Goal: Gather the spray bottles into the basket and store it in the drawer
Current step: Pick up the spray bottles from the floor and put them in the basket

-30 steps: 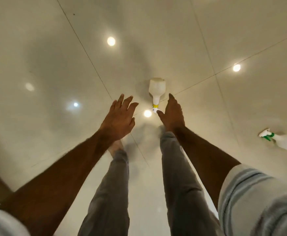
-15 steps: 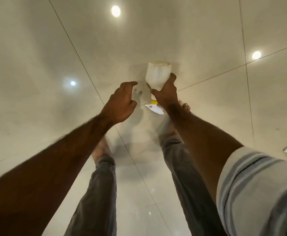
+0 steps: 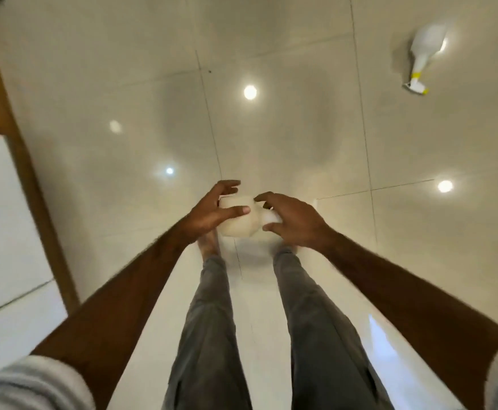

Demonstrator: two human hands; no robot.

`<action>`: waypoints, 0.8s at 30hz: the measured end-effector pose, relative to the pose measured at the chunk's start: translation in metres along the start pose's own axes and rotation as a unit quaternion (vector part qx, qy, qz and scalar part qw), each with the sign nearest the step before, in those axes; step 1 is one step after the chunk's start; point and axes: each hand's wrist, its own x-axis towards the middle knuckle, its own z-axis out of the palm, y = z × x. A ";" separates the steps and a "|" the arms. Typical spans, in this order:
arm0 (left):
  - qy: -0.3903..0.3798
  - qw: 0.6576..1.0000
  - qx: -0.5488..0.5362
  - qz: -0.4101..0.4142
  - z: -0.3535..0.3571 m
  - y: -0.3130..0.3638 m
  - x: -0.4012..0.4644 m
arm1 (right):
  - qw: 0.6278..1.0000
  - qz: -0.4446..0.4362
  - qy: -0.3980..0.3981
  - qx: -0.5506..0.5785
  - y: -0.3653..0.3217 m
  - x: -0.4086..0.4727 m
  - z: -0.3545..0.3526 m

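Observation:
I hold a white spray bottle (image 3: 239,221) sideways above the floor, in front of my legs. My left hand (image 3: 212,213) wraps around its wide body. My right hand (image 3: 292,221) grips the neck end, hiding the sprayer head. A second white spray bottle with a yellow collar (image 3: 425,50) lies on the glossy tiled floor at the far right. No basket or drawer shows in this view.
A wooden edge (image 3: 14,161) and a white panel (image 3: 2,220) of furniture stand along the left. My two grey-trousered legs (image 3: 212,321) and a bare foot are below the hands. Ceiling lights reflect on the pale tiles (image 3: 271,128).
My right hand lifted the bottle off the floor and my left hand closed on its body. The view swung up and left; another bottle now shows far right, and the green-capped one has left view.

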 end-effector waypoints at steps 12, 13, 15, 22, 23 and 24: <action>0.203 0.945 -0.246 0.065 -0.060 0.019 -0.258 | 0.976 -0.125 0.176 -0.010 -0.270 -0.082 -0.059; 0.231 0.934 -0.260 0.077 -0.068 0.008 -0.276 | 0.984 -0.081 0.150 0.045 -0.295 -0.083 -0.044; 0.279 0.917 -0.267 0.097 -0.081 -0.013 -0.303 | 0.986 0.017 0.061 0.157 -0.336 -0.080 -0.020; 0.416 0.872 -0.227 0.123 -0.143 -0.139 -0.414 | 0.970 -0.005 -0.169 0.175 -0.498 -0.070 0.114; 0.434 0.862 -0.232 0.122 -0.150 -0.161 -0.431 | 0.969 -0.020 -0.182 0.165 -0.520 -0.073 0.137; 0.453 0.851 -0.239 0.121 -0.158 -0.183 -0.448 | 0.968 -0.036 -0.199 0.149 -0.542 -0.075 0.160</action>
